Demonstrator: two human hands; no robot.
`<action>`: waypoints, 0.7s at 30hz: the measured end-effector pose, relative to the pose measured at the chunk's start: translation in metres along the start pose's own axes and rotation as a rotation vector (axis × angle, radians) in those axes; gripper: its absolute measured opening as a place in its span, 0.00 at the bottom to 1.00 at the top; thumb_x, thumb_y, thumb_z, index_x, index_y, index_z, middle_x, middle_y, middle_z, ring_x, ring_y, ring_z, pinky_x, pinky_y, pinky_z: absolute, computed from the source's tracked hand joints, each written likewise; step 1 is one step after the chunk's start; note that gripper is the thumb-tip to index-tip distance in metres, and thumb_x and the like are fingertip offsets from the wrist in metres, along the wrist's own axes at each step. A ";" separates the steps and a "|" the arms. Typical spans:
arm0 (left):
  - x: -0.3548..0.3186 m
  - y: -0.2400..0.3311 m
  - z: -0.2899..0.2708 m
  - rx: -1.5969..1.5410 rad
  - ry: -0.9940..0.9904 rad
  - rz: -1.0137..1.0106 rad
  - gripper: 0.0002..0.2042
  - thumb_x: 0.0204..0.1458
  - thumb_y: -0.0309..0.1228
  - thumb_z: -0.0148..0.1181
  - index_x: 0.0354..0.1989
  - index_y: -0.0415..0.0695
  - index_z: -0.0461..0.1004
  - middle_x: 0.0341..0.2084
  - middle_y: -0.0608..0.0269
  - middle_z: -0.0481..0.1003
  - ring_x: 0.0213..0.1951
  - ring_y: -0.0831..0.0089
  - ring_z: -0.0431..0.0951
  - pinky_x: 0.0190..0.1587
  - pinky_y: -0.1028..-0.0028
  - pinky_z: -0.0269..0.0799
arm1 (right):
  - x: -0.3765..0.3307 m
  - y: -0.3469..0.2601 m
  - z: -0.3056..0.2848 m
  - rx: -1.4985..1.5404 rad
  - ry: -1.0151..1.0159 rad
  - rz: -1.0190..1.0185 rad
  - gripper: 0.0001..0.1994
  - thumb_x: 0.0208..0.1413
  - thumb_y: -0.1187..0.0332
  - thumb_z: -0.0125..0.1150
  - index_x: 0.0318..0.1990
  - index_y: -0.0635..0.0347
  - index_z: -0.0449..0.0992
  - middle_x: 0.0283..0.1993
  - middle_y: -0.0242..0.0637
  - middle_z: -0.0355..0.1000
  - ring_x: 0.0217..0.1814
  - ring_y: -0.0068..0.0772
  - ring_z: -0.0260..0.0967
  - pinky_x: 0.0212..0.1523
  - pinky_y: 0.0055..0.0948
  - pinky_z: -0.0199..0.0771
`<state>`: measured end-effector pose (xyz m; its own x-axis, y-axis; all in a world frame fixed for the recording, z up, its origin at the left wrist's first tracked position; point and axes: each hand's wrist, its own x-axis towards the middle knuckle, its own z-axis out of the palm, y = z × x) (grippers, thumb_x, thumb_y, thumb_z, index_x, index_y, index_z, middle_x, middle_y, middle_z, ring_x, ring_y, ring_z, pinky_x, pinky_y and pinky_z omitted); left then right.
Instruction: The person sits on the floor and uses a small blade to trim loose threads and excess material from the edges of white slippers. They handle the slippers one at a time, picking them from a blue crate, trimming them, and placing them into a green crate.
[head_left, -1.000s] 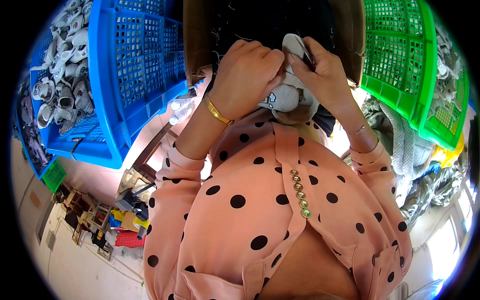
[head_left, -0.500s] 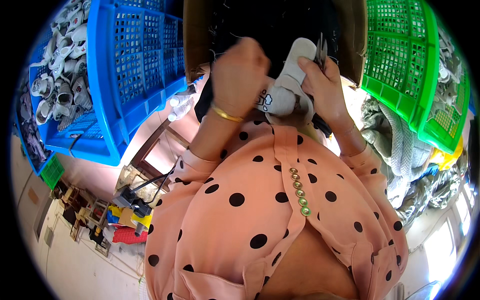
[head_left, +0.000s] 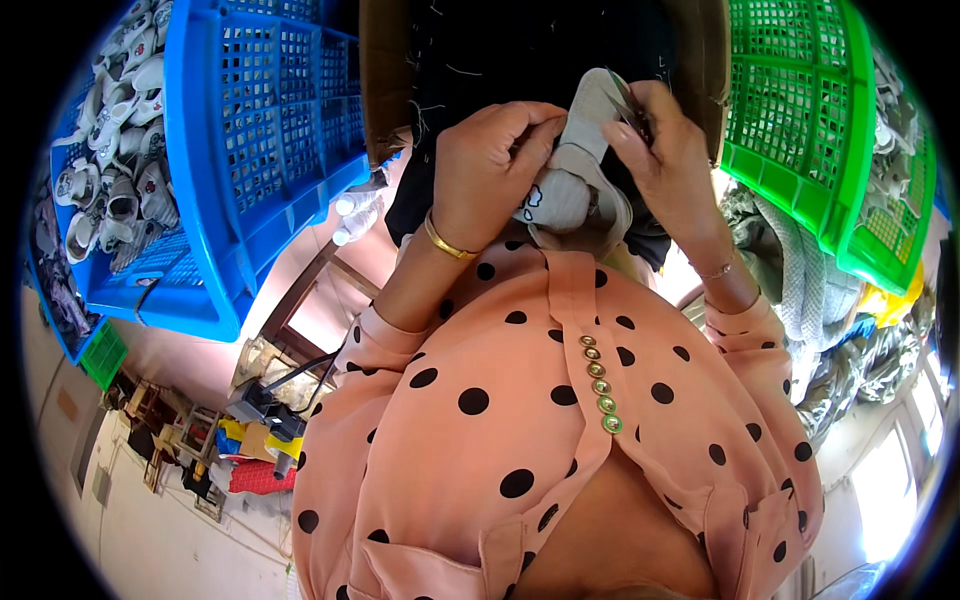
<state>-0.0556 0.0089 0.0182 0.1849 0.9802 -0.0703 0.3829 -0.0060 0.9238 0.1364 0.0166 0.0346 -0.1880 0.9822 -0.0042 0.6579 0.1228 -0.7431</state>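
A small pale grey cloth shoe upper [head_left: 562, 197] with a dark printed motif lies against my lap, its long flat flap pointing away from me. My left hand [head_left: 490, 165], a gold bangle at its wrist, is closed with thumb and forefinger pinched at the flap's left edge; whether a thread is between them is too small to tell. In my right hand [head_left: 668, 155] is a pair of metal thread snips [head_left: 628, 108], the blades lying over the flap's far right edge. My right thumb is close to that same edge.
Blue plastic crates [head_left: 210, 170] on the left hold many similar shoe uppers [head_left: 120, 190]. A green crate [head_left: 800, 130] stands to the right, with grey fabric [head_left: 800, 270] below it. Ahead is a cardboard box [head_left: 385, 85] around dark cloth [head_left: 540, 50] strewn with thread ends.
My left hand has come down and right to the flap's edge, after being blurred above the upper. The snips have swung leftward across the flap's edge as my right fingers shifted.
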 end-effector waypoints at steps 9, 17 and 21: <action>0.002 -0.012 0.015 0.213 0.217 0.329 0.07 0.43 0.23 0.66 0.29 0.43 0.74 0.21 0.63 0.73 0.25 0.66 0.73 0.26 0.72 0.70 | 0.015 -0.020 -0.030 -0.857 -0.099 -0.444 0.21 0.52 0.45 0.59 0.23 0.51 0.65 0.13 0.27 0.63 0.14 0.29 0.66 0.18 0.23 0.63; 0.002 -0.020 0.018 0.310 0.265 0.442 0.10 0.41 0.21 0.66 0.29 0.43 0.71 0.21 0.64 0.70 0.24 0.66 0.71 0.25 0.72 0.69 | 0.025 -0.026 -0.029 -0.838 -0.199 -0.464 0.18 0.52 0.52 0.63 0.23 0.54 0.67 0.13 0.33 0.64 0.15 0.32 0.67 0.17 0.25 0.62; 0.004 -0.018 0.018 0.341 0.296 0.478 0.09 0.39 0.19 0.66 0.28 0.43 0.73 0.21 0.63 0.72 0.23 0.66 0.72 0.24 0.73 0.68 | 0.026 -0.029 -0.028 -0.846 -0.227 -0.428 0.18 0.53 0.53 0.62 0.22 0.55 0.67 0.13 0.34 0.65 0.15 0.34 0.67 0.17 0.26 0.62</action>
<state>-0.0459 0.0090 -0.0052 0.1675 0.8669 0.4696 0.5950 -0.4687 0.6529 0.1326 0.0425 0.0747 -0.6111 0.7905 -0.0406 0.7908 0.6119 0.0137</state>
